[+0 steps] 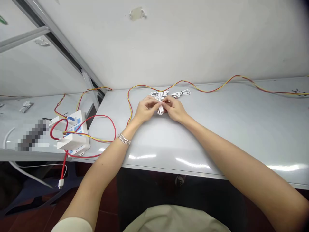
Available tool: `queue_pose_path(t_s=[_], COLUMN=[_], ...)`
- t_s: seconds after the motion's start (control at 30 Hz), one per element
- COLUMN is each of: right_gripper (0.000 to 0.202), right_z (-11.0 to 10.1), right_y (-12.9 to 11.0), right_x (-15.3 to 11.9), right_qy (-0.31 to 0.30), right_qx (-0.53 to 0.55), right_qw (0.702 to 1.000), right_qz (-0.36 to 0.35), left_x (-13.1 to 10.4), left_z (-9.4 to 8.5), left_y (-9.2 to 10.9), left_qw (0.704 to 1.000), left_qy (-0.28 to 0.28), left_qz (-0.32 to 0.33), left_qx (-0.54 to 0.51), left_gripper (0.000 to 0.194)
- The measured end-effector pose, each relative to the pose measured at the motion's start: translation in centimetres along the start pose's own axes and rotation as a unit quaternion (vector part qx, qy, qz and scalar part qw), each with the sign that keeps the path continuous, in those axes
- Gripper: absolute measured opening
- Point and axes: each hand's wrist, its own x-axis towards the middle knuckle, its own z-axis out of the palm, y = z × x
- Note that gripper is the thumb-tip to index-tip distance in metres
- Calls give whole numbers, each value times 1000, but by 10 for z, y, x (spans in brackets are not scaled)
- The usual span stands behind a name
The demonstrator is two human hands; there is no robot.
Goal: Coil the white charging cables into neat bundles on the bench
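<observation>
Both hands meet over a coiled white cable (160,110) near the middle of the grey tabletop. My left hand (146,109) pinches it from the left, thumb and fingertips closed. From the right, my right hand (174,108) grips the same cable with its thumb and fingers drawn together. Just behind them lies another bundled white cable (159,94), partly hidden by the fingers. A third white cable bundle (183,92), with a dark tie round it, rests behind my right hand. What exactly the fingertips press on is too small to tell.
A red and yellow twisted wire (212,91) snakes along the back of the grey table (217,119). At left, a white power strip (83,143) holds plugs and looping red cable. Another white cable bundle (26,106) lies far left. A white wall panel (193,42) rises behind.
</observation>
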Motion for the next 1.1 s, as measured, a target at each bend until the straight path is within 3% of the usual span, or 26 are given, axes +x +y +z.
queue_pose_path(t_s=[0.13,0.27,0.53,0.73,0.9,1.1], right_gripper=[27,23,22,22,29,35], right_z=[0,0,-3,-5,-5,-5], right_y=[1,0,-2,-5,-6,-7], right_x=[0,0,2,2,2,1], right_qy=[0,-4,-32,-57,-69,-75], right_qx=[5,18,72,97,105,118], right_qw=[1000,1000,997,993,992,990], right_qz=[-9,-6,4,17,23,20], left_x=[0,-1,1,3,3,-1], left_z=[2,2,-2,-6,-9,-5], left_y=[-5,-7,-19,-19,-13,-8], left_qw=[998,994,997,999,995,999], left_qy=[-3,14,21,-31,-5,3], left_qz=[-39,-76,-48,7,44,27], left_qx=[-48,-81,-60,12,91,46], left_gripper=[35,53,69,44,39,22])
